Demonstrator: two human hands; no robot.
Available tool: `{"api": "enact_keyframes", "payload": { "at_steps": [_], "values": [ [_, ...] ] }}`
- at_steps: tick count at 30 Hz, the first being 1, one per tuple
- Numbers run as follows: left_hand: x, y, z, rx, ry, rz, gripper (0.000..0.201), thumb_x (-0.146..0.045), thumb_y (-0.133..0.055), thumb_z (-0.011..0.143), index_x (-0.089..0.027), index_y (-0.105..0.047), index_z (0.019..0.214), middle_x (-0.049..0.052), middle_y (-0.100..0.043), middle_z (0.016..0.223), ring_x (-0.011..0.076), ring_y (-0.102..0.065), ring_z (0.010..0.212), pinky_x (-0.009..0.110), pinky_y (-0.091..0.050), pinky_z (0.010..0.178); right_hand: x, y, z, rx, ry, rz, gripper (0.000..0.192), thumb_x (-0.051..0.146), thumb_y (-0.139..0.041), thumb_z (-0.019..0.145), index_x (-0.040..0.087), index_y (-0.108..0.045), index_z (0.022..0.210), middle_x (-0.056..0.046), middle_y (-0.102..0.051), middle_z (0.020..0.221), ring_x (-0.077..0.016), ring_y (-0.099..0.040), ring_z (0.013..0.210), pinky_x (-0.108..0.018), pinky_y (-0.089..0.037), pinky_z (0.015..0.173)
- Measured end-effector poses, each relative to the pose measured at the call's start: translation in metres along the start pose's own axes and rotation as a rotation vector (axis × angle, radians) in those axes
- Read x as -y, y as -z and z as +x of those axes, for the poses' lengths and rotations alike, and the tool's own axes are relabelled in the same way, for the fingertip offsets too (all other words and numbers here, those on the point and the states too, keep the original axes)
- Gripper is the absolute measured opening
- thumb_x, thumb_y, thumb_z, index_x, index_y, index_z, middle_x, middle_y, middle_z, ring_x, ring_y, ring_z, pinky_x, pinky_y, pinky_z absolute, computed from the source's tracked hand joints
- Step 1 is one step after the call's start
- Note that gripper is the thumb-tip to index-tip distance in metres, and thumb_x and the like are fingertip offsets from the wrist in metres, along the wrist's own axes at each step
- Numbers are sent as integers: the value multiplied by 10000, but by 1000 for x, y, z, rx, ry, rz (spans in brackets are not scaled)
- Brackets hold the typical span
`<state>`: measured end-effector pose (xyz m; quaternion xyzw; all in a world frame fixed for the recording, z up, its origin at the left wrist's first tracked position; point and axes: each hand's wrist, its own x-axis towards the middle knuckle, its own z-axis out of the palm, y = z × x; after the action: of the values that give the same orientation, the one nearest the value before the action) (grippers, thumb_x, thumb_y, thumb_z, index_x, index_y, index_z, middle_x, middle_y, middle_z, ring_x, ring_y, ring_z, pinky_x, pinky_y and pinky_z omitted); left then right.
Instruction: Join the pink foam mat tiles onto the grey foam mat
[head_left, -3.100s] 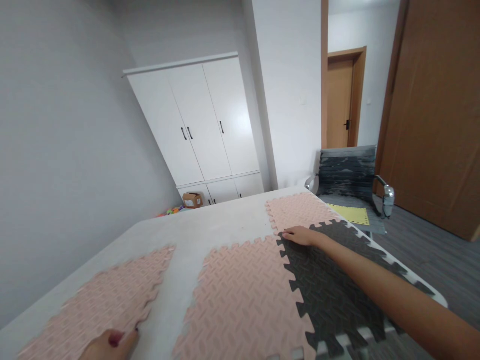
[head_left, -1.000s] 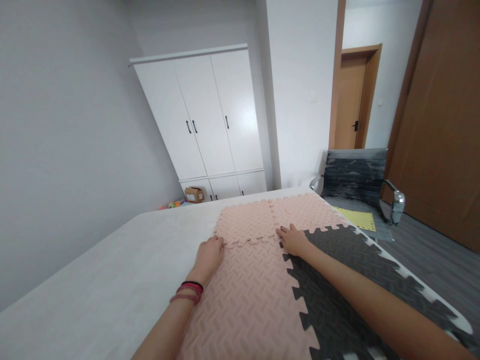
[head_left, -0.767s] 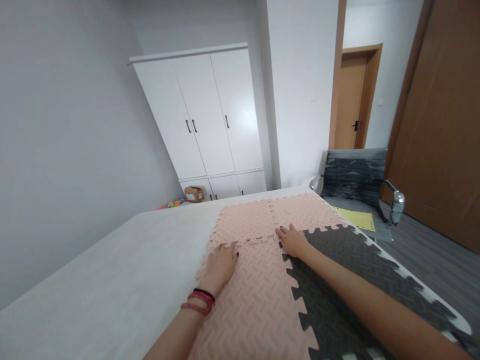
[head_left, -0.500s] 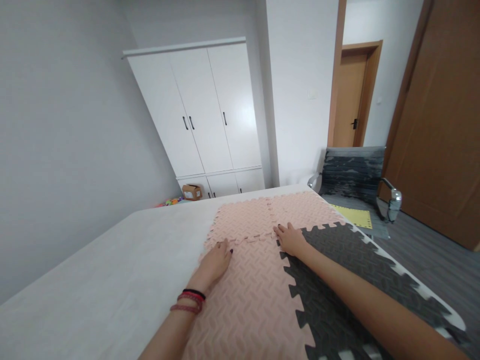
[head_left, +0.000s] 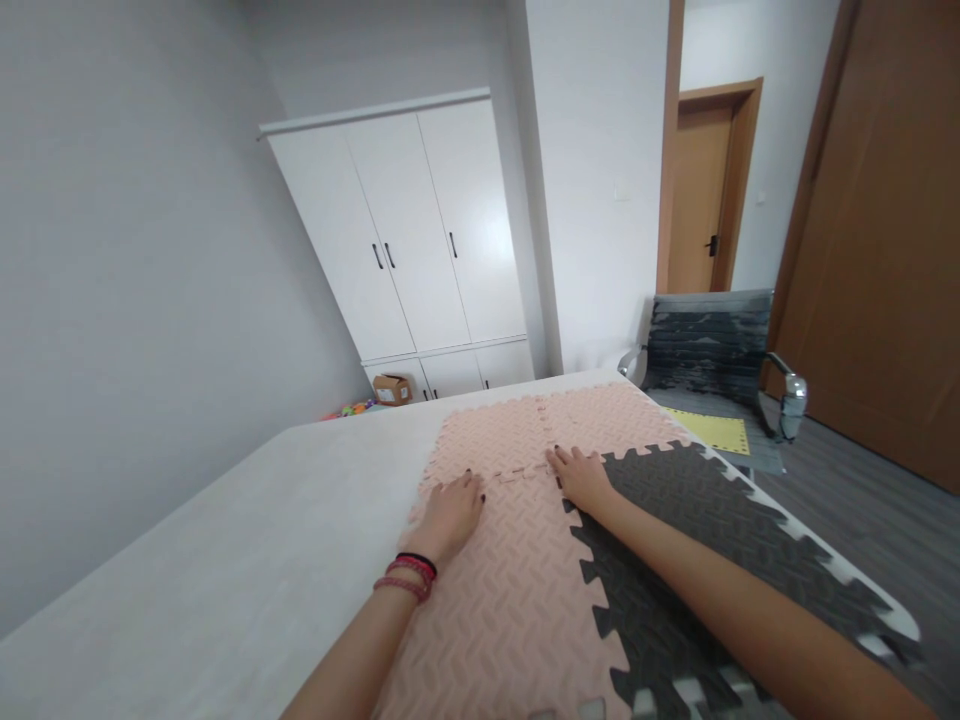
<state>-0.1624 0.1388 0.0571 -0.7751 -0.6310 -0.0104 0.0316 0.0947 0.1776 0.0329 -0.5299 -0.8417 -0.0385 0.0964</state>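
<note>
Pink foam puzzle mats (head_left: 517, 580) lie flat on a white table, textured with a raised pattern. My left hand (head_left: 450, 513) rests palm down at the left part of the seam between the near pink mat and a far pink mat (head_left: 487, 440), fingers stretched out. On the same seam's right end lies my right hand (head_left: 581, 478), flat with fingers extended, near the corner where pink meets a dark grey foam mat (head_left: 690, 510). The grey mat's toothed edge runs along the near pink mat. Another pink mat (head_left: 607, 415) adjoins at the far right. Neither hand grips anything.
The white table (head_left: 225, 540) extends to the left. Past its right edge stands a dark chair (head_left: 709, 345) with a yellow foam piece (head_left: 709, 430) on its seat. A white wardrobe (head_left: 420, 230) and a cardboard box (head_left: 392, 389) are at the back.
My left hand has moved right and slightly forward along the seam. My right hand stays at nearly the same place. The view has shifted slightly.
</note>
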Motion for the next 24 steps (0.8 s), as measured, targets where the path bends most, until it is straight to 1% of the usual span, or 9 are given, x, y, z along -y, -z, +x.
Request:
{"api": "enact_keyframes", "payload": {
  "at_steps": [2, 4, 9, 11, 15, 17, 20, 22, 24],
  "values": [
    [-10, -4, 0, -9, -25, -16, 430, -398, -496, 891, -194, -471, 1269, 97, -464, 1357, 249, -451, 1233, 535, -343, 1044, 3, -1, 2, -9, 56, 5, 518, 158, -295, 881, 187, -364, 1393, -139, -435, 1400, -296, -407, 1207, -584, -265, 1011],
    [-12, -6, 3, 12, -31, -28, 409, -403, -499, 890, -186, -498, 1236, 94, -496, 1322, 241, -476, 1206, 527, -358, 1032, 4, -2, 6, -6, 114, 24, 490, 152, -316, 880, 178, -410, 1360, -132, -469, 1373, -262, -402, 1233, -535, -213, 1064],
    [-8, 1, 19, 96, -37, -30, 353, -438, -515, 875, -164, -582, 1087, 69, -602, 1141, 210, -558, 1074, 503, -396, 989, -6, -4, 16, 25, 158, 100, 409, 166, -344, 882, 206, -532, 1243, -114, -540, 1309, -236, -399, 1270, -487, -292, 1032],
    [-15, 2, 23, 84, -56, -35, 396, -452, -497, 880, -172, -554, 1153, 84, -564, 1228, 230, -518, 1149, 533, -338, 1035, -12, -7, 18, 51, 159, 129, 430, 172, -375, 863, 228, -516, 1265, -95, -512, 1351, -229, -396, 1282, -489, -312, 1025],
    [-41, -8, 23, 75, -147, -88, 539, -485, -425, 900, -191, -390, 1350, 112, -375, 1448, 260, -337, 1334, 544, -216, 1109, -20, -11, 15, 94, 168, 182, 563, 182, -413, 816, 236, -395, 1376, -66, -398, 1453, -208, -341, 1331, -500, -275, 1063],
    [-49, -13, 21, 84, -159, -105, 562, -492, -386, 910, -182, -354, 1377, 120, -339, 1474, 268, -267, 1373, 573, -133, 1126, -21, -11, 15, 89, 166, 207, 547, 194, -387, 826, 233, -405, 1372, -65, -406, 1448, -213, -344, 1328, -513, -263, 1067],
    [-48, -12, 22, 101, -154, -116, 527, -480, -377, 916, -196, -382, 1360, 106, -359, 1464, 280, -241, 1383, 624, -47, 1117, -21, -8, 19, 75, 171, 250, 491, 204, -386, 828, 245, -489, 1306, -58, -479, 1392, -217, -399, 1289, -481, -288, 1057],
    [-43, -7, 28, 121, -158, -121, 487, -482, -419, 904, -202, -453, 1301, 95, -444, 1397, 272, -344, 1328, 612, -146, 1108, -22, -6, 23, 73, 176, 287, 468, 196, -409, 812, 242, -537, 1261, -58, -522, 1351, -215, -438, 1256, -433, -319, 1044],
    [-38, 0, 37, 137, -155, -116, 427, -479, -465, 889, -189, -537, 1194, 83, -552, 1260, 237, -492, 1193, 553, -305, 1057, -25, -6, 27, 71, 178, 330, 462, 182, -418, 799, 232, -565, 1233, -61, -546, 1324, -213, -467, 1231, -400, -342, 1032]
  ]
}}
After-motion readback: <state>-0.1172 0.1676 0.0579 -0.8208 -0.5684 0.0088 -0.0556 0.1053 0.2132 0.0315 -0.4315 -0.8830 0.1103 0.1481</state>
